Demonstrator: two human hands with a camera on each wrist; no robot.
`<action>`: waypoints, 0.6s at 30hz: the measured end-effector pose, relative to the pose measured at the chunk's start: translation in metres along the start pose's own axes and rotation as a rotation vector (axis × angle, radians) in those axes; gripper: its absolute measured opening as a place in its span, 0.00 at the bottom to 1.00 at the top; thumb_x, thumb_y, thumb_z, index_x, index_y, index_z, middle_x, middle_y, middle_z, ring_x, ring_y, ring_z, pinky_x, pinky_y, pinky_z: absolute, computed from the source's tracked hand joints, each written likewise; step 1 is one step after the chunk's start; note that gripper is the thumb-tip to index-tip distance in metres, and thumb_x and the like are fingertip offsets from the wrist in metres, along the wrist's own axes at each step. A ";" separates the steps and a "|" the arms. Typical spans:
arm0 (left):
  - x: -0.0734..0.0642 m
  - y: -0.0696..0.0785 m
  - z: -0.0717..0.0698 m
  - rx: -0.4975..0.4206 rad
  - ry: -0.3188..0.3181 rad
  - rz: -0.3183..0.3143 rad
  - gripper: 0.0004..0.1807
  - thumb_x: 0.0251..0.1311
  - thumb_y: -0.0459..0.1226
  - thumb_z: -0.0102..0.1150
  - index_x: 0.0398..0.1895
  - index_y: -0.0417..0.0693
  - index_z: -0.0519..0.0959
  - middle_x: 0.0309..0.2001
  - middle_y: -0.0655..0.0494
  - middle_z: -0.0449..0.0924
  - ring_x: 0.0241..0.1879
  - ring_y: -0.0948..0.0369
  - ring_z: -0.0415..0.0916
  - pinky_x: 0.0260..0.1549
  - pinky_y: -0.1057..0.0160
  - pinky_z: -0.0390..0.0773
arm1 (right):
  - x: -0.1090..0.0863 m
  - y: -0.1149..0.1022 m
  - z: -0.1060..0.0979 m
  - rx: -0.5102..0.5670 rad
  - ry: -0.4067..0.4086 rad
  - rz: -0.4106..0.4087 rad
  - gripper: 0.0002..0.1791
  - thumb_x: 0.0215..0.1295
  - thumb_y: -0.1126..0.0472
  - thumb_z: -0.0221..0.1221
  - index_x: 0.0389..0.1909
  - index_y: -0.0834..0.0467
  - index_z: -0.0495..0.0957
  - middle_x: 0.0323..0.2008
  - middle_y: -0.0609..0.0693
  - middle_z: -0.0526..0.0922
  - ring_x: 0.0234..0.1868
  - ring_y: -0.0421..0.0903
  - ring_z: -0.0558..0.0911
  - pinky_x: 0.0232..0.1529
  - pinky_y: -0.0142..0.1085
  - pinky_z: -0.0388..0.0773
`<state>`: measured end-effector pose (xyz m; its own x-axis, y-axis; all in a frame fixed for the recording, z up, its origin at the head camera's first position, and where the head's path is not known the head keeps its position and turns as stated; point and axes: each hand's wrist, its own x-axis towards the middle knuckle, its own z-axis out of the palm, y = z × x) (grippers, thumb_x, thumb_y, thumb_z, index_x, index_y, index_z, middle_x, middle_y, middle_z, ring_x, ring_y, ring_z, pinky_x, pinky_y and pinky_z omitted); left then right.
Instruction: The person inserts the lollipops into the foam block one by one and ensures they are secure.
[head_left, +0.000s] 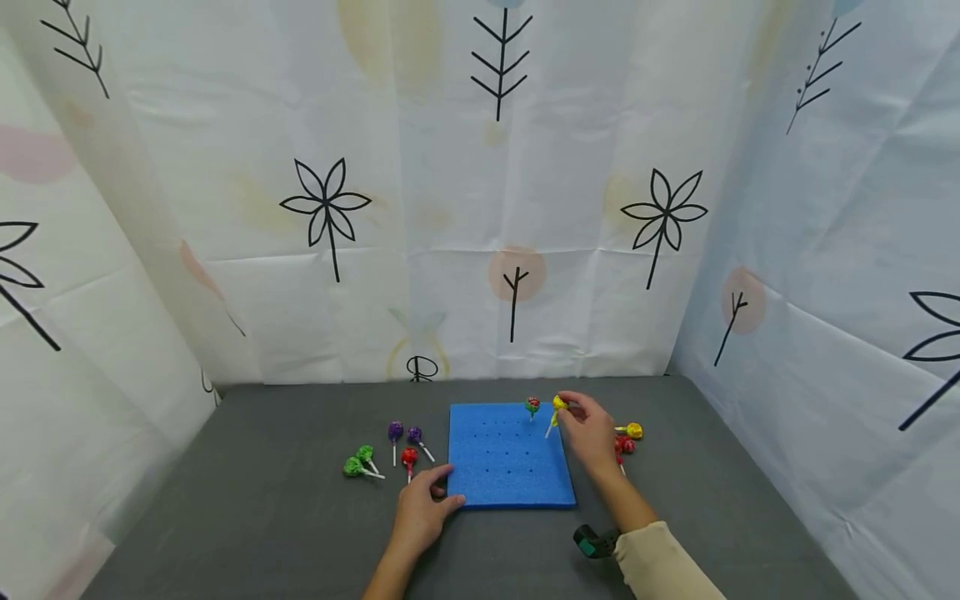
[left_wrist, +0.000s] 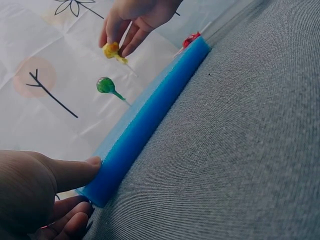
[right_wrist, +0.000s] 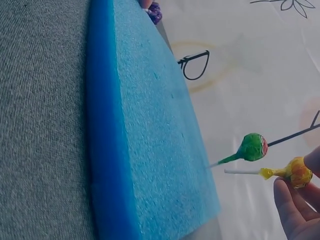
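Note:
In the head view a blue foam board (head_left: 510,490) with rows of small holes lies on the table. My left hand (head_left: 420,514) holds its near left corner, thumb on the front edge and fingers at the left side. A yellow-wrapped lollipop (head_left: 557,405) is pinched by its candy end in my right hand (head_left: 590,435), above the board's far right part. Its white stick points down, and the right wrist view shows the stick tip (right_wrist: 227,171) apart from the board. Beside it, a green-and-red lollipop (head_left: 532,406) stands upright in the board.
Left of the board lie two purple lollipops (head_left: 395,432), two green ones (head_left: 352,467) and a red one (head_left: 408,456). On the right are a yellow lollipop (head_left: 634,431) and red ones (head_left: 627,446), partly behind my right hand. A black-and-green device (head_left: 592,542) sits by my right sleeve.

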<state>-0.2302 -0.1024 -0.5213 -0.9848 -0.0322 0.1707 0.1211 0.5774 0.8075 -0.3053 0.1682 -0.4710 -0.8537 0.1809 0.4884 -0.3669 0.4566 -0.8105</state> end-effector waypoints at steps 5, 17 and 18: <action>0.000 -0.001 0.001 0.007 0.010 0.015 0.26 0.46 0.35 0.76 0.52 0.41 0.81 0.38 0.52 0.79 0.35 0.60 0.74 0.33 0.59 0.72 | -0.001 -0.001 0.007 0.001 0.010 -0.022 0.12 0.61 0.72 0.62 0.46 0.63 0.82 0.44 0.58 0.84 0.40 0.54 0.84 0.41 0.47 0.80; -0.003 0.003 -0.002 -0.018 0.014 0.049 0.26 0.45 0.33 0.75 0.51 0.39 0.81 0.37 0.51 0.79 0.34 0.59 0.75 0.32 0.59 0.73 | -0.001 0.002 0.023 0.006 0.009 -0.065 0.10 0.62 0.72 0.62 0.44 0.64 0.82 0.43 0.57 0.83 0.39 0.54 0.84 0.41 0.46 0.80; -0.003 0.003 -0.002 -0.018 0.012 0.049 0.26 0.45 0.33 0.75 0.52 0.39 0.81 0.37 0.51 0.79 0.34 0.59 0.75 0.32 0.59 0.73 | -0.001 0.003 0.024 0.002 0.013 -0.068 0.10 0.62 0.72 0.62 0.44 0.64 0.82 0.43 0.57 0.83 0.40 0.54 0.84 0.41 0.46 0.80</action>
<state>-0.2267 -0.1024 -0.5182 -0.9762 -0.0141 0.2164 0.1710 0.5640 0.8079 -0.3142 0.1479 -0.4816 -0.8218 0.1612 0.5465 -0.4247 0.4661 -0.7761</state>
